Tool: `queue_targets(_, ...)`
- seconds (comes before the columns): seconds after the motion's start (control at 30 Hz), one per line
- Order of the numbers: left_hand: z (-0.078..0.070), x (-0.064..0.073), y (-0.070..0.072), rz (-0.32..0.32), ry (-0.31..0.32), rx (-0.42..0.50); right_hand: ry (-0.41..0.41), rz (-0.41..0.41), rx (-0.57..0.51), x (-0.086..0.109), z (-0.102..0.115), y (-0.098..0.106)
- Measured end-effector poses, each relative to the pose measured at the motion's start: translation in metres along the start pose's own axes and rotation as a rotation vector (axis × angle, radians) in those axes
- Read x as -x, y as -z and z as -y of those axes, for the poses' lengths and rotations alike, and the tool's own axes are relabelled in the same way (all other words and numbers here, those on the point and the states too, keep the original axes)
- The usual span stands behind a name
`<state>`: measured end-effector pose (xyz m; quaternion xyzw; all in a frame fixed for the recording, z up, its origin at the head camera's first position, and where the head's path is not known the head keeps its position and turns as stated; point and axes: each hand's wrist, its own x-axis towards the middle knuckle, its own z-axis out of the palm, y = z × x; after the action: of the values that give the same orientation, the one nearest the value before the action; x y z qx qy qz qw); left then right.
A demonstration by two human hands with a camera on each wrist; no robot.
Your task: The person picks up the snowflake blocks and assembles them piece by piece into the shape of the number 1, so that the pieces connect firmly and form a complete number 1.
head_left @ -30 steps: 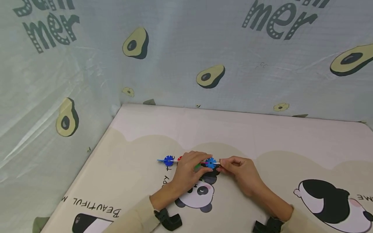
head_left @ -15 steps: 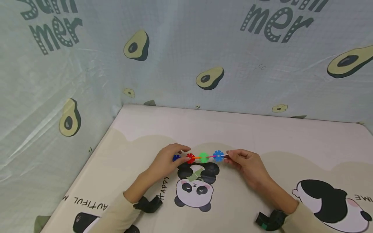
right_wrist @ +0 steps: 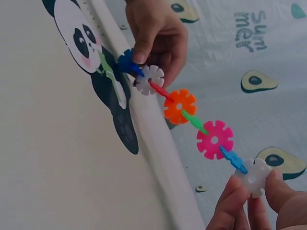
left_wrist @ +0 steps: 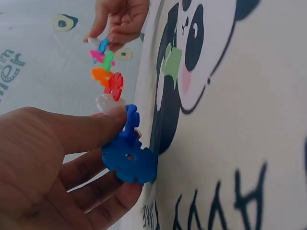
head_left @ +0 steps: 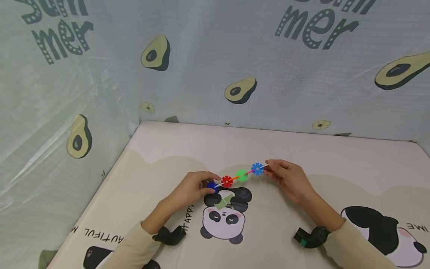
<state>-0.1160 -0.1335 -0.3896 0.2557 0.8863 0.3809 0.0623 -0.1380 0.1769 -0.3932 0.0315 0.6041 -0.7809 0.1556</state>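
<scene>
A chain of notched plastic interlocking discs stretches between my two hands, each disc slotted crosswise into its neighbour. My left hand (head_left: 191, 188) grips its dark blue end, with the thumb over a blue disc (left_wrist: 129, 160) in the left wrist view. At the other end my right hand (head_left: 289, 179) pinches a white disc (right_wrist: 257, 176) between thumb and fingers. Between them run a light blue disc (head_left: 257, 169), a green disc (head_left: 242, 175) and a red disc (head_left: 226, 182). Pink (right_wrist: 214, 140) and orange (right_wrist: 180, 106) discs show face-on in the right wrist view. The chain slants, its right end farther up the head view.
The table's cover (head_left: 268, 224) carries printed pandas, one panda (head_left: 224, 220) right below the chain. A pale sheet with avocado prints (head_left: 198, 56) rises along the table's back and left edges. Black wrist mounts (head_left: 312, 238) sit on both wrists.
My left hand has slid from beside the light blue disc to the dark blue end of the chain. My right hand has moved up and right, tilting the chain from level to slanted.
</scene>
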Motion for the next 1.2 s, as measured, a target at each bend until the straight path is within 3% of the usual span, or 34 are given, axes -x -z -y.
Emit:
queue_targets(0.3,-0.013,-0.005,-0.010,-0.056,-0.014,0.053,-0.017,0.007,-0.082,-0.020,0.020,-0.001)
queue_targets(0.43,-0.020,-0.008,-0.017,-0.090,0.010,0.085,-0.008,0.031,-0.088,-0.031,0.029,-0.002)
queue_targets(0.7,-0.035,-0.017,-0.034,-0.147,0.091,0.127,-0.007,0.013,0.028,-0.054,0.036,-0.007)
queue_targets(1.03,-0.046,-0.025,-0.054,-0.197,0.124,0.164,-0.001,-0.006,0.212,-0.077,0.026,-0.010)
queue_targets(1.2,-0.051,-0.032,-0.064,-0.212,0.164,0.158,0.021,-0.053,0.334,-0.087,0.020,-0.012)
